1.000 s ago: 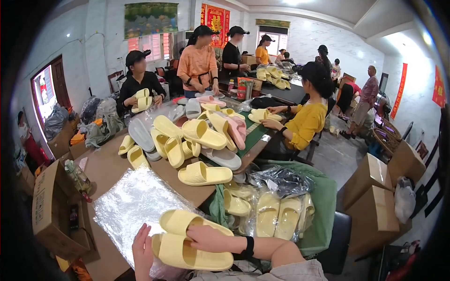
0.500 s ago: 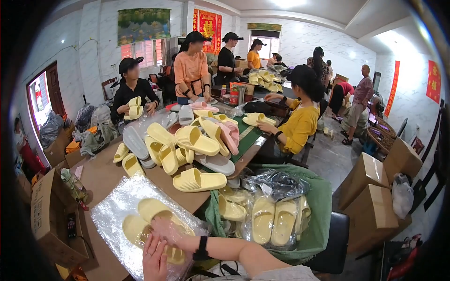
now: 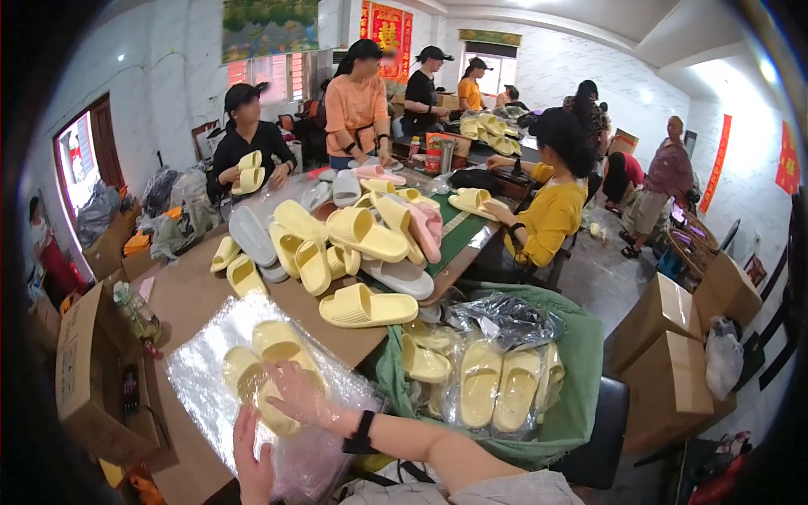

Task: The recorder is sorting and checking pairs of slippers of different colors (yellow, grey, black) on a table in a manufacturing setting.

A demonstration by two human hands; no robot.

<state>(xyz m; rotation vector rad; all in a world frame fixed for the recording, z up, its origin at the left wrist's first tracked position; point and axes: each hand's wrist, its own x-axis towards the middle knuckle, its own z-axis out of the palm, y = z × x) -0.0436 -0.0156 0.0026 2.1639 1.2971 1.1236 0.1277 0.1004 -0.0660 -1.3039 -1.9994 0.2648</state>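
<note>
A pair of pale yellow slippers point(image 3: 271, 364) lies inside a clear plastic bag point(image 3: 204, 368) on the brown table point(image 3: 181, 295) in front of me. My right hand point(image 3: 300, 396), with a black wristband, reaches into the bag's mouth and lies over the slippers with its fingers spread on them. My left hand point(image 3: 251, 454) is at the lower edge and grips the near edge of the bag.
A single yellow slipper point(image 3: 367, 307) and a heap of yellow, grey and pink slippers point(image 3: 353, 236) lie further along the table. A green sack point(image 3: 581, 370) to my right holds bagged slippers. Cardboard boxes point(image 3: 88, 370) stand on both sides. Several people work around the table.
One second ago both hands held the pair above the bag's near end. The slippers have since slid deep into the bag, and my right hand has followed them inside.
</note>
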